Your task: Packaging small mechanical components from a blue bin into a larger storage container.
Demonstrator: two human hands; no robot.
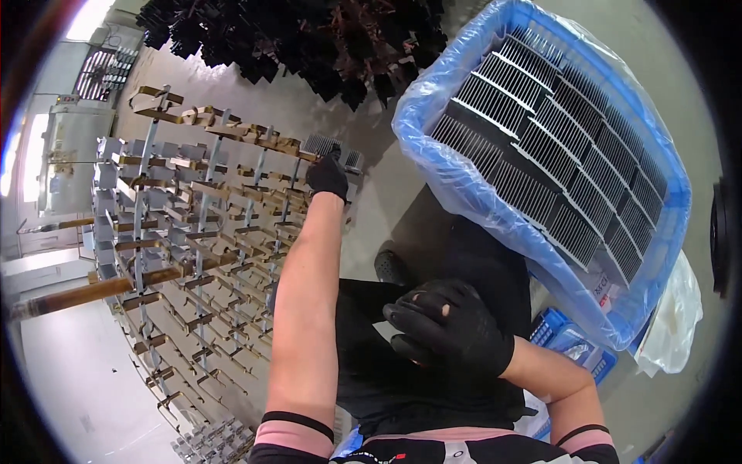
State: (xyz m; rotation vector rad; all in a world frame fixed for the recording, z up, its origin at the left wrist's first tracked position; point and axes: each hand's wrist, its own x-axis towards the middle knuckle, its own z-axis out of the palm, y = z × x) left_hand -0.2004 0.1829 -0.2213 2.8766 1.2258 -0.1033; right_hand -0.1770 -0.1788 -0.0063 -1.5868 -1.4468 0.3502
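My left hand (328,178), in a black glove, reaches out to the right end of an upright hanging rack (207,185). Its fingers are closed on a grey finned heat sink (318,145) at the rack's upper arms; the exact grip is partly hidden by the glove. Close to my lap, my right hand (456,321) wears a worn black glove with small holes in it. Its fingers are loosely curled, and nothing shows between thumb and fingers. To the right, a blue crate (679,182) lined with clear plastic holds rows of dark finned heat sinks (541,131).
Many metal hooks jut from the rack, with grey blocks (106,174) on its far side. A heap of dark parts (309,35) lies at the top. A smaller blue basket (550,329) is below the crate, near a white plastic bag (672,325).
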